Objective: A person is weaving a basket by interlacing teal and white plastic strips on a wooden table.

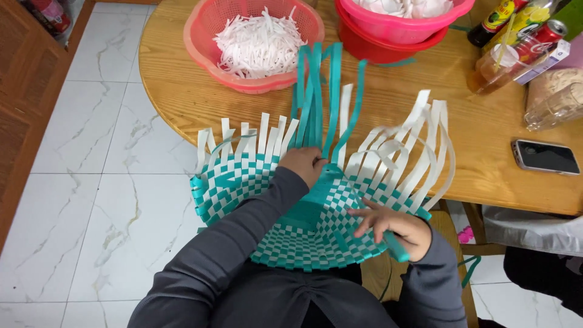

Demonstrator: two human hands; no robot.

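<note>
The half-woven teal-and-white basket (pixel 303 212) was held against the desk's near edge. The left hand (pixel 303 164) pressed, fingers curled, on its weave; the right hand (pixel 395 229) gripped a teal strip (pixel 395 246), best kept taut.

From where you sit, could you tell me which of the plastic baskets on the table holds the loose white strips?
The lighter salmon-pink basket on the left, standing alone and heaped with white strips; the other pink basket sits stacked in a red one.
</note>
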